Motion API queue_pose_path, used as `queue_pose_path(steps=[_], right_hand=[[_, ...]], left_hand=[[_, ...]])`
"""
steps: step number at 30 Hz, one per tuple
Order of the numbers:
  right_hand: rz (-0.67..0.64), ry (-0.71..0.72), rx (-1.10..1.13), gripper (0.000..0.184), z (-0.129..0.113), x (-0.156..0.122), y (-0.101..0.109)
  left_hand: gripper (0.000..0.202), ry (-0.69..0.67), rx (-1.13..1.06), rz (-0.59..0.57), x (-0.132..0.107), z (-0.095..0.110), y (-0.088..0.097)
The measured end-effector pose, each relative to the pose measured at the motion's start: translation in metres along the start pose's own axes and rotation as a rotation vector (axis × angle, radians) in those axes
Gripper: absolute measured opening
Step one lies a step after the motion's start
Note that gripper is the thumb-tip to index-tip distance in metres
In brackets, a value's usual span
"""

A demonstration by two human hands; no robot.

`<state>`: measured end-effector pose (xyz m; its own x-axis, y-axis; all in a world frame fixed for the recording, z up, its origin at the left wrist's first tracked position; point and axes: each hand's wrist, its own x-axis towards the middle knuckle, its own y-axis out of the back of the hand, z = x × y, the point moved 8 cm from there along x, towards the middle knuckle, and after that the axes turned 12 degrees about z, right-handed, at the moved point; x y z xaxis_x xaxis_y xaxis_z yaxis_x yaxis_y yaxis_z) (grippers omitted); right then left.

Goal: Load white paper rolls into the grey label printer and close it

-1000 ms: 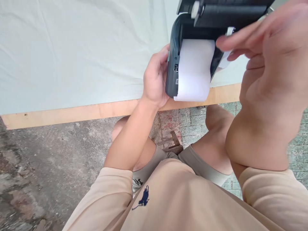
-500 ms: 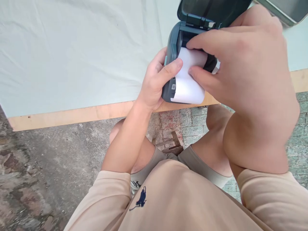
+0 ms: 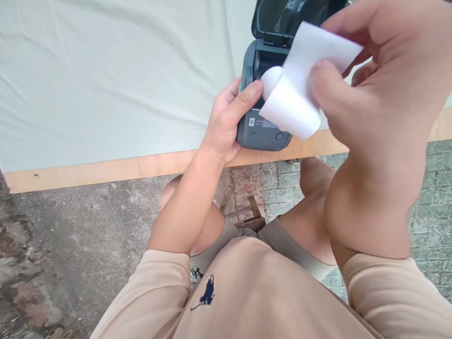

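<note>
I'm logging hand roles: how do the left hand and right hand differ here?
The left hand grips the grey printer by its side; the right hand pinches the white paper strip. The left hand sits low at the table edge; the right hand is raised nearer the camera. Both are bare.

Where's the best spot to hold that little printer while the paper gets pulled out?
Probably the printer by its left side, coming from the left, as the left hand does: thumb on top, palm against the side. The lid stands open at the back and the paper leads up to the right hand, so that side is the free one.
</note>
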<state>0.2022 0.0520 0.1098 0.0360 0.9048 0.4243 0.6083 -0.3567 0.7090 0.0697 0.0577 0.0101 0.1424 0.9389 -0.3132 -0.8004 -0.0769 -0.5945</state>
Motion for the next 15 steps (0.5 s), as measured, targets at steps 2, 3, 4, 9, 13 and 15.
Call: queue_pose_path(steps=[2,3,4,9,13,15], right_hand=[[-0.050,0.059,-0.127,0.035,-0.007,0.002,-0.007],[-0.080,0.062,-0.146,0.037,-0.010,0.003,-0.009],[-0.112,0.062,-0.164,0.038,-0.013,0.004,-0.010],[-0.215,0.032,-0.162,0.030,-0.016,-0.001,-0.008],[-0.231,0.013,-0.051,0.027,-0.018,-0.006,-0.006],[-0.195,-0.043,0.031,0.038,-0.018,-0.006,-0.003]], left_hand=[[0.016,0.008,-0.008,0.006,0.001,0.000,-0.001],[0.015,0.004,-0.017,0.015,0.001,0.000,-0.001],[0.013,-0.002,-0.024,0.024,0.001,0.001,0.000],[0.008,0.005,0.000,0.043,-0.002,0.001,0.002],[0.007,-0.009,0.004,0.014,-0.003,0.001,0.002],[0.006,-0.027,-0.009,-0.023,-0.002,0.002,0.001]])
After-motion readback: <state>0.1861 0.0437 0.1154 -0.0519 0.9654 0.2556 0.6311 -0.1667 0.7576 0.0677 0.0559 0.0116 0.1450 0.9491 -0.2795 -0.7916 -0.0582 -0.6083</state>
